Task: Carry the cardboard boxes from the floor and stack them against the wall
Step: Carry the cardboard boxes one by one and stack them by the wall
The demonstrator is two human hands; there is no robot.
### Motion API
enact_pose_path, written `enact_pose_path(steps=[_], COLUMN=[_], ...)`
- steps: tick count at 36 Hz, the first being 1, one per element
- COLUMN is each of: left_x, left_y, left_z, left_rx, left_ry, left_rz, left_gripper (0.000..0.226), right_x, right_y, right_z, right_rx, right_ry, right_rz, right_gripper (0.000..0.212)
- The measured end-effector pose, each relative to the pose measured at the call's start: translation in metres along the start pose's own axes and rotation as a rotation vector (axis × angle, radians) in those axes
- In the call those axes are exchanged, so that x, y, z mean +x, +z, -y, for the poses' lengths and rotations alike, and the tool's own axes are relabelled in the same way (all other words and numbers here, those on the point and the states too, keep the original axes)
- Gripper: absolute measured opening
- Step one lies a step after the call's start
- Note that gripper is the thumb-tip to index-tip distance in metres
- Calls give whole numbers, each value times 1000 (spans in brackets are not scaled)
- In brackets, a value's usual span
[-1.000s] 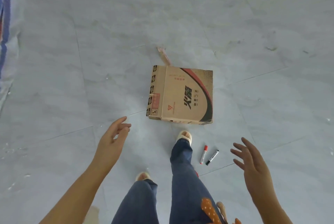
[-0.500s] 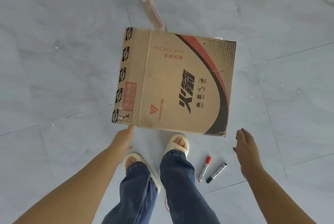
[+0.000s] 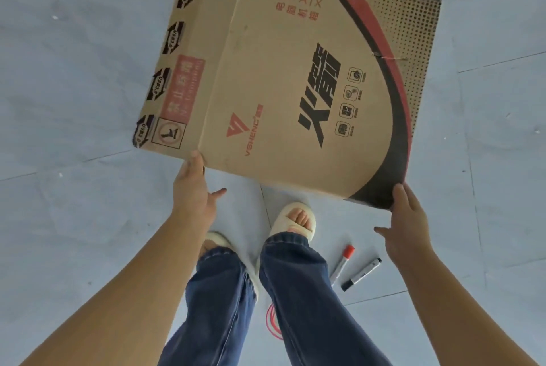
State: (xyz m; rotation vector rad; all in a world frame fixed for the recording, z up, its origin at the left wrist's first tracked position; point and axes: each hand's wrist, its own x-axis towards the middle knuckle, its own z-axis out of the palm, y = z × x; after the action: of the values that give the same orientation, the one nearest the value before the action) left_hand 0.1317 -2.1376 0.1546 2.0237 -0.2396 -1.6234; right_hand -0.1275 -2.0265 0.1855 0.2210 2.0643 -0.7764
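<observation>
Two markers are lying side by side on the grey tiled floor (image 3: 74, 217): a red-capped marker (image 3: 342, 263) and a black marker (image 3: 361, 274); a red loop (image 3: 271, 322) is peeking out nearby.

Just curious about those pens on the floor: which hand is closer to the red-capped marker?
Right. The right hand at the box's near corner is just above-right of the red-capped marker; the left hand is beyond both feet.

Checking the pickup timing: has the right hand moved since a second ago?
Yes. The right hand has left the air beside the two markers and gone forward to the cardboard box, touching its near right corner.
</observation>
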Motion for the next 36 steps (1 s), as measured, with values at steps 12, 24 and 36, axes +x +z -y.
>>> enact_pose_path(steps=[12, 24, 36], left_x=[-114, -333, -483], left_y=[-60, -238, -380], left_z=[-160, -246, -239], left_rx=[-164, -430, -860], left_ry=[126, 262, 464], left_rz=[-80, -216, -369], left_gripper=[24, 27, 21], right_x=[-147, -390, -582], right_y=[13, 15, 34], right_z=[108, 197, 211], right_rx=[107, -48, -217], right_ry=[-128, -477, -778], right_rz=[191, 407, 770], right_gripper=[29, 29, 33])
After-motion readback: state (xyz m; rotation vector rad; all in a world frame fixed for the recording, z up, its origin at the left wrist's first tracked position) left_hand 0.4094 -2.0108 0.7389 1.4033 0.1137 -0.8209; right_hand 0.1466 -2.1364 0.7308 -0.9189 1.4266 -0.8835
